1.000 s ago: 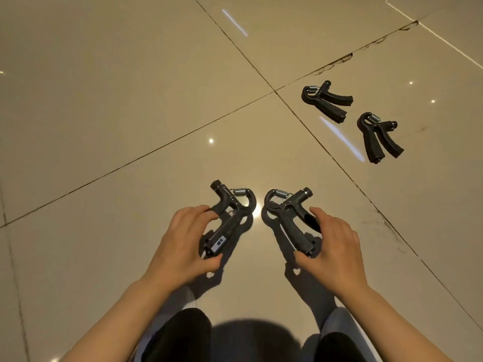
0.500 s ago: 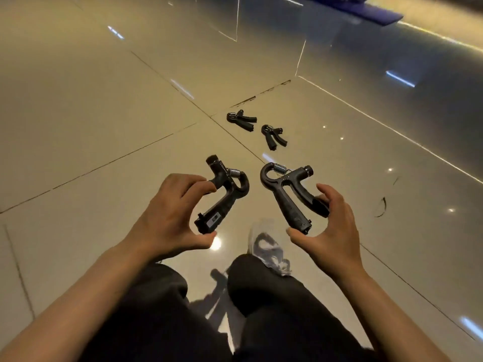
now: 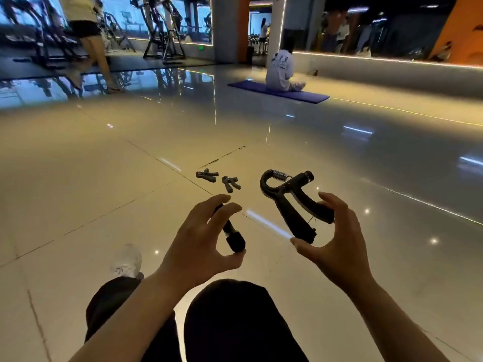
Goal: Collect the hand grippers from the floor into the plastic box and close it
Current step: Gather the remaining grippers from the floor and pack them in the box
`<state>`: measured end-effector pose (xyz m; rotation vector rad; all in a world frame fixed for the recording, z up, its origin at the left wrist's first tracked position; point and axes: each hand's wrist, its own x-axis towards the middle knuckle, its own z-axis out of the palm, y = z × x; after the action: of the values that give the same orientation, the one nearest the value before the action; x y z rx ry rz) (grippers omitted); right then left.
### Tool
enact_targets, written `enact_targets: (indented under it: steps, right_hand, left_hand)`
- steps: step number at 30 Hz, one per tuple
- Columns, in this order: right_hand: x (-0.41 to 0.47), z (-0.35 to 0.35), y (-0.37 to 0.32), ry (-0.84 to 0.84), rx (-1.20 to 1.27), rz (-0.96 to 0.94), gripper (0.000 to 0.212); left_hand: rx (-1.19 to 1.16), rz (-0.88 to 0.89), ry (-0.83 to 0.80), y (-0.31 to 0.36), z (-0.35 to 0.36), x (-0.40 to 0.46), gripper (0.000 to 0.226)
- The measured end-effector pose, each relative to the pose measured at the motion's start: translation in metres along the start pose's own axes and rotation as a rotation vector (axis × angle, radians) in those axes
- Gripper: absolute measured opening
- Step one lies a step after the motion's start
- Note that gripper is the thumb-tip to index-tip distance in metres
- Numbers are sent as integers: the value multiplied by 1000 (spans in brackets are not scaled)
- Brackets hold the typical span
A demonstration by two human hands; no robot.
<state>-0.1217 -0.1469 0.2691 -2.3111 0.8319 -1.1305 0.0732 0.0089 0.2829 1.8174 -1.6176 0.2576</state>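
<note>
Head view: the left hand (image 3: 198,241) pinches a black hand gripper (image 3: 232,235) between curled fingers (image 3: 222,212) and thumb, lifted off the floor (image 3: 78,192). Beyond, two more hand grippers (image 3: 207,175) (image 3: 230,183) lie on the tiles, just beside each other. The right hand (image 3: 337,244) holds a fourth gripper (image 3: 292,202) by its handles, spring end up.

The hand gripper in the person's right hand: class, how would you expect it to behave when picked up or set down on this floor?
The hand gripper looks rigid; the right hand pinches only its handle ends, yet it keeps its shape. Its coil spring suggests the handles would resist squeezing. The flat forked shape probably won't roll, though it might slide on the glossy floor.
</note>
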Motion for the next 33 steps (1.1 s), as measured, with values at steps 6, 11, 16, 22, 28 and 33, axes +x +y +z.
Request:
enact_targets:
  steps: [6,11,16,22,28,33]
  right_hand:
    - [-37,-87,31,8,-36,69,85]
    - [-84,-156,66,68,-114,159,84]
    - [-151,-221,91,124,-157,284,83]
    - [-254,-300,107,154,-204,436,83]
    - [-361,-366,104,229,-240,654,82]
    - [-447,-405,97,288,-288,856,81]
  left_hand:
    - [-168,41,-57,90,36,35,79]
    - [-308,98,-164,168,83,39,87]
    - [-381,239,-358,242,118,27,83]
    - [-398,364,-566,341,148,-16,86]
    - [-487,402,-716,434,174,-64,84]
    - [-291,640,-775,475,191,-117,82]
